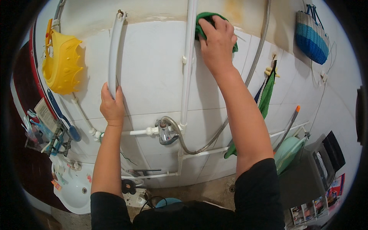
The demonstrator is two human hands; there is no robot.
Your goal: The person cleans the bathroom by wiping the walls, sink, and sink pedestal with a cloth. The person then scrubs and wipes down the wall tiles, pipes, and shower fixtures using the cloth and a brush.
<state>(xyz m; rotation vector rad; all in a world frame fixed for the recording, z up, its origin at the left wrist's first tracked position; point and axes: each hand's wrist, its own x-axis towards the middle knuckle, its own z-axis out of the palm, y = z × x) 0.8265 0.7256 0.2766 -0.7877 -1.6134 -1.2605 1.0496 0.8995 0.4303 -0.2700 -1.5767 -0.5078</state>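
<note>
My right hand (219, 46) is closed over a bunched green cloth (209, 16) against the upper tiled wall, just right of a vertical white pipe (188, 73). Part of the cloth is hidden under the palm and fingers. Lower and to the left, my left hand (112, 104) grips the bottom end of a long, slightly curved white strip (114, 53). The strip's top hangs at a small fixture on the wall. What the strip belongs to does not show.
A yellow spiked-rim shower cap (63, 63) and a blue brush (63, 115) hang at left, above a white sink (78, 191). A shower valve (165, 132) with a metal hose (257, 57) sits centrally. Rightward are a hanging green cloth (266, 96), a woven basket (312, 38) and a grey bin (303, 180).
</note>
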